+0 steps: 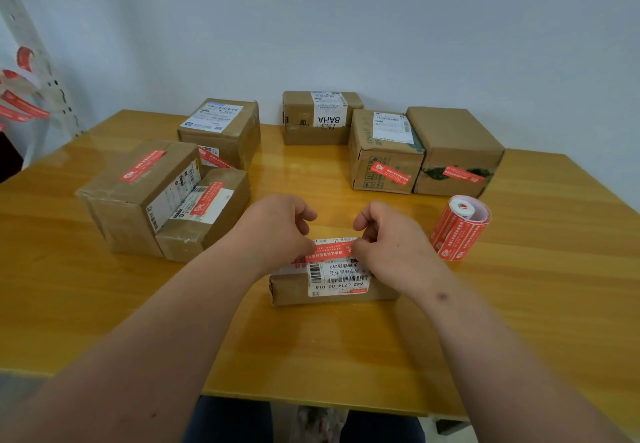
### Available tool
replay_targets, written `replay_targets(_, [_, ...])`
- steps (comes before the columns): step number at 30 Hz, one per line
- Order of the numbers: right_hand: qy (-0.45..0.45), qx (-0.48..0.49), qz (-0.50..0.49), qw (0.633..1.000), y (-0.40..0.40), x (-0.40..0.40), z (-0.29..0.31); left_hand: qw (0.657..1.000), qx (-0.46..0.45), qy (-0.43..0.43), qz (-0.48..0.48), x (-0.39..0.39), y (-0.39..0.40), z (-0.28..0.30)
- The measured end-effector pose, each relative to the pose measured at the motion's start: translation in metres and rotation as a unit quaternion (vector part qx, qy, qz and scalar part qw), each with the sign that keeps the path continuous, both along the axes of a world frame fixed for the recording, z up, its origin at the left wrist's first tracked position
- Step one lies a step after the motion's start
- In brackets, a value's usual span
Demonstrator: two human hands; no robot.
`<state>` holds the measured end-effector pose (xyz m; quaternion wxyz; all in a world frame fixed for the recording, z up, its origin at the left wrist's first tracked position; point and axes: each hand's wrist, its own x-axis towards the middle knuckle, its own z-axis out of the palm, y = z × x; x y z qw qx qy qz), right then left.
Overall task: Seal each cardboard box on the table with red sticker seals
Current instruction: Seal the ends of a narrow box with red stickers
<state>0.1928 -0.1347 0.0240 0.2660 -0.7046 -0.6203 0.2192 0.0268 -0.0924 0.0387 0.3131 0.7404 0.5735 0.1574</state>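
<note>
Both hands are curled up over the small box [332,283] sitting near the front edge of the table [346,356]. The left hand [277,231] pinches one end of a red sticker seal [330,251] and the right hand [388,234] pinches the other, so the strip is stretched flat across the box top, just above its white shipping label. Forearms come in from both near corners, angled inward. The sticker roll [459,227] lies just right of the right hand. Sealed boxes sit far left and far right, with open tabletop between them.
</note>
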Motion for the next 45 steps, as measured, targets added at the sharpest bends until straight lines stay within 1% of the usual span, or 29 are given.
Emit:
replay_targets(7, [-0.002,0.001,0.003,1.0,0.0,0.0,-0.003,0.999,-0.012,0.025,-0.015,0.001,0.005,0.002])
replay_targets(13, [-0.022,-0.002,0.01,1.0,0.0,-0.001,-0.003,0.999,-0.011,0.031,-0.012,0.002,0.004,0.001])
replay_targets(20, [-0.058,-0.001,0.011,0.998,0.0,-0.001,-0.004,0.998,0.002,0.064,-0.012,0.005,0.003,-0.003])
replay_targets(23, [-0.07,0.003,0.013,0.997,0.0,-0.001,-0.005,0.995,0.023,0.093,-0.015,0.004,0.003,-0.004])
replay_targets(25, [-0.087,0.014,0.015,0.996,0.0,-0.001,-0.007,0.995,0.03,0.097,-0.015,0.0,0.003,-0.005])
replay_targets(27, [-0.086,0.025,0.009,0.996,0.0,0.002,-0.008,0.997,0.015,0.074,-0.012,-0.006,0.002,-0.008])
replay_targets(31, [-0.04,0.002,-0.005,0.999,0.002,0.008,-0.007,0.999,-0.043,-0.02,-0.004,-0.015,0.0,-0.017])
replay_targets(35, [0.0,0.007,-0.028,1.0,0.003,0.009,-0.012,0.996,-0.07,-0.062,-0.003,-0.015,0.0,-0.021])
replay_targets(36, [-0.007,0.009,-0.025,1.0,0.003,0.007,-0.013,0.995,-0.074,-0.065,-0.003,-0.013,-0.002,-0.021])
replay_targets(39, [-0.083,-0.004,-0.004,0.997,0.001,0.0,-0.015,0.995,-0.078,-0.06,0.013,-0.009,-0.005,-0.029])
replay_targets(40, [-0.095,-0.005,-0.004,0.995,0.0,-0.002,-0.014,0.992,-0.09,-0.08,0.026,-0.008,-0.005,-0.033])
replay_targets(42, [-0.072,-0.004,-0.002,0.997,0.002,0.001,-0.013,0.98,-0.132,-0.138,0.047,-0.008,-0.007,-0.037])
replay_targets(45, [-0.023,-0.009,0.002,1.0,0.003,0.008,-0.016,0.968,-0.164,-0.18,0.064,-0.007,-0.008,-0.038])
